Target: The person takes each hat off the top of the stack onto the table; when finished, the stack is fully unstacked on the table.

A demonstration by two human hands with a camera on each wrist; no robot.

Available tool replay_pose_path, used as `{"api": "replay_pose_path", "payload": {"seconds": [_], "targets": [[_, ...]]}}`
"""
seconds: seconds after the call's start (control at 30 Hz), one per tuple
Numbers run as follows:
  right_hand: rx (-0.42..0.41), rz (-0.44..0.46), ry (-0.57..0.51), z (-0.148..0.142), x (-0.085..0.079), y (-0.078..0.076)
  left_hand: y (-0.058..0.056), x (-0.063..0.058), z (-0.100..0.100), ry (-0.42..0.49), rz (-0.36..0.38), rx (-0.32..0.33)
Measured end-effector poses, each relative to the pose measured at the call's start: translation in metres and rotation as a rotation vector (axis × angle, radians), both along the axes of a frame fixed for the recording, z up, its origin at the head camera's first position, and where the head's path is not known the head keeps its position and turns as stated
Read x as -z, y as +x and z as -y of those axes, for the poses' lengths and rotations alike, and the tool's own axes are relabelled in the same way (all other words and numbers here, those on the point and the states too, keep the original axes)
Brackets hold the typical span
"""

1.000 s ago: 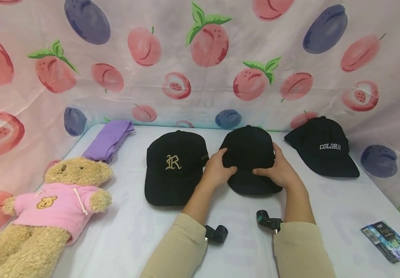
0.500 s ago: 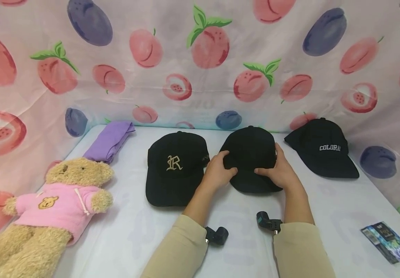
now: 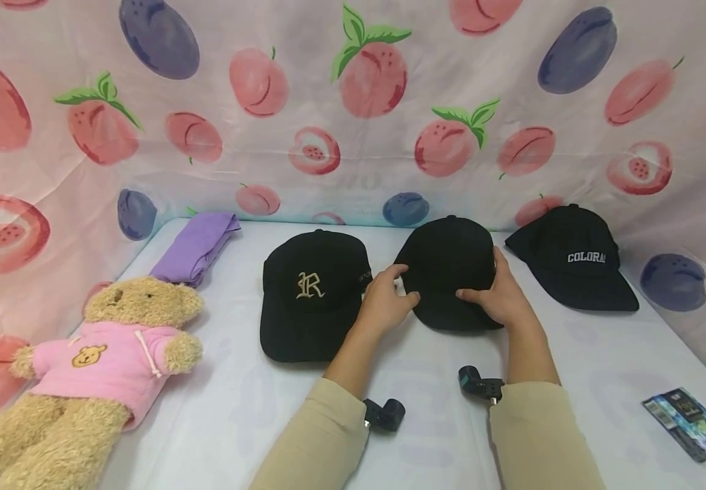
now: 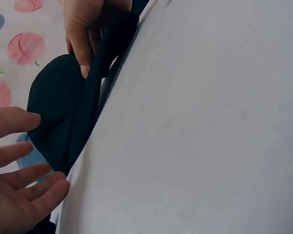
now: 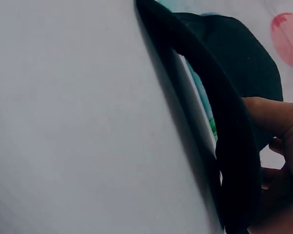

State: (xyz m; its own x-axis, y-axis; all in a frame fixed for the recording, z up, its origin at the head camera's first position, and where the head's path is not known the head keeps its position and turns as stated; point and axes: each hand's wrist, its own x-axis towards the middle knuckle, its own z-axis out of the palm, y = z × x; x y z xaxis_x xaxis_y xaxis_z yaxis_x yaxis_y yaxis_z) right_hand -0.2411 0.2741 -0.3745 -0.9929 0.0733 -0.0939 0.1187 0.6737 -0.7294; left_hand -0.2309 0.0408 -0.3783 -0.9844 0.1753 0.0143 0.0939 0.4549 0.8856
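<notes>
A plain black baseball cap [image 3: 447, 262] stands on the white table, its brim toward me. My right hand [image 3: 501, 294] holds its right side, thumb on the front near the brim and fingers round the side. In the right wrist view the thumb [image 5: 268, 113] lies on the cap behind its curved brim [image 5: 234, 131]. On the cap's left side is my left hand [image 3: 384, 299], its fingers spread and loosely bent; the thumb tip is at the cap's edge. In the left wrist view those fingers [image 4: 27, 187] are beside the cap [image 4: 58, 102], not closed on it.
Left of my left hand sits a black cap [image 3: 312, 296] with a gold R. Another black cap [image 3: 573, 262] with white lettering is at the right. A teddy bear [image 3: 107, 361] in pink, a folded purple cloth [image 3: 196, 248] and a colourful packet [image 3: 692, 423] also lie here.
The plain black cap has shifted slightly right and back, away from me, with my right hand on it. My left hand stays almost in place, so the cap has slid away from its fingers.
</notes>
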Motion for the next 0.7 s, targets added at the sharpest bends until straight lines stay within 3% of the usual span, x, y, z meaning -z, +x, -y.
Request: {"api": "replay_pose_path", "payload": {"seconds": [0.7], "targets": [[0.046,-0.023,-0.014,-0.029,0.006,-0.023,0.008,-0.007,0.004,0.009,-0.012,-0.01]]}}
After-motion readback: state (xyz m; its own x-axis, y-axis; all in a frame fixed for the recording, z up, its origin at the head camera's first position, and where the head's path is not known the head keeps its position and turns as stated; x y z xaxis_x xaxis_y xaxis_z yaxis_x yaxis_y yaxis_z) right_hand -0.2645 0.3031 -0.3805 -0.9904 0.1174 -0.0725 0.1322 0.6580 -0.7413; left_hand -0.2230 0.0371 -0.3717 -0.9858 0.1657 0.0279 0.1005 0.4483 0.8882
